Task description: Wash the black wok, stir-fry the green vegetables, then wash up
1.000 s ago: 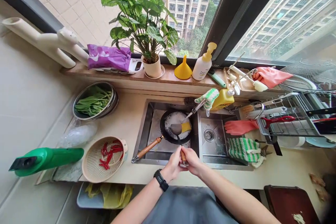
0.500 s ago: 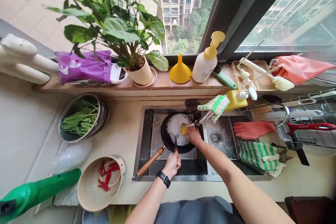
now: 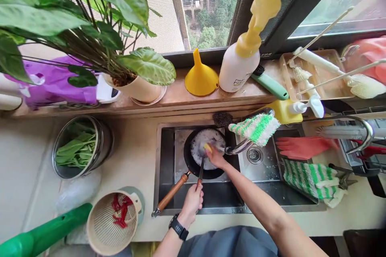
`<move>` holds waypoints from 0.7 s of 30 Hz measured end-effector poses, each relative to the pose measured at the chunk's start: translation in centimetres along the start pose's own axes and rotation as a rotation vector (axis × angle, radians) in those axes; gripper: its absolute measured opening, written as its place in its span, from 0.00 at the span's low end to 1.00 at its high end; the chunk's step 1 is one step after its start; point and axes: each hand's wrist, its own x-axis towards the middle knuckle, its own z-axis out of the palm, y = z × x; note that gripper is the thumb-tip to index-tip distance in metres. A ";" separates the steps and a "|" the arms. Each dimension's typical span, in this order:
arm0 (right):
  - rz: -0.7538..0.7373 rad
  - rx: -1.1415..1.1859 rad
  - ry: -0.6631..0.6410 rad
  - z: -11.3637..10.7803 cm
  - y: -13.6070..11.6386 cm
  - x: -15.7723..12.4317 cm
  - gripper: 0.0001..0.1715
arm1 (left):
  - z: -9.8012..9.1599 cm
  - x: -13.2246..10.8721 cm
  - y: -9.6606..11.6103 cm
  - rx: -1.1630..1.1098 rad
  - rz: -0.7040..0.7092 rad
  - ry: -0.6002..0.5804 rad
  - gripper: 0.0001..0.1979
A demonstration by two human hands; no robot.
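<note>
A dark frying pan [image 3: 189, 156] full of white suds stands in the left basin of the sink [image 3: 171, 208]. Its wooden handle [image 3: 173, 193] leans over the basin's front left. My left hand [image 3: 193, 200], with a black watch on the wrist, is closed around the handle of a wooden-handled cooking utensil [image 3: 201, 170]. The utensil's far end is in the foam, so its head is hidden. Over the suds, my right hand [image 3: 216, 158] grips a yellow sponge [image 3: 208, 147] against the utensil's far end. Beside that hand is the faucet [image 3: 241, 147], its spout reaching toward the pan.
A green-and-white cloth [image 3: 256, 128] hangs on the faucet. Red gloves [image 3: 294, 147] and a striped cloth [image 3: 310, 178] lie at right. Left stand a pot [image 3: 104, 140] of greens and a basket [image 3: 105, 233] with red chillies. A pump bottle [image 3: 238, 68] and funnel [image 3: 200, 78] line the sill.
My right hand has moved slightly left with the sponge, onto the utensil's far end. My left hand has drawn the utensil a little toward me. The view has come closer.
</note>
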 end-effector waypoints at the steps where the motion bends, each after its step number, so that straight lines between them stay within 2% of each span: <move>1: -0.065 -0.108 -0.041 0.0 -0.5 -0.4 0.30 | -0.4 -0.7 -0.4 0.022 0.017 -0.003 0.29; 5: -0.289 -0.430 -0.181 -0.6 -2.5 -1.4 0.36 | -2.0 -3.4 -1.2 0.026 0.037 -0.009 0.37; 8: -0.409 -0.509 -0.231 -1.1 -3.8 -1.6 0.37 | -3.5 -5.7 -0.9 0.021 0.019 -0.042 0.39; 11: -0.467 -0.518 -0.260 -1.3 -4.7 -1.4 0.36 | -4.8 -7.8 -0.7 0.059 0.029 -0.059 0.39; 14: -0.429 -0.480 -0.271 -1.1 -5.0 -1.1 0.34 | -5.4 -9.3 -0.8 0.116 0.038 -0.057 0.39; 17: -0.313 -0.360 -0.255 -0.3 -4.7 -0.5 0.31 | -5.4 -9.9 -1.1 0.131 0.017 -0.071 0.40; 21: -0.102 -0.225 -0.105 0.9 -3.9 1.0 0.25 | -5.0 -9.6 -1.6 0.066 -0.043 -0.083 0.43</move>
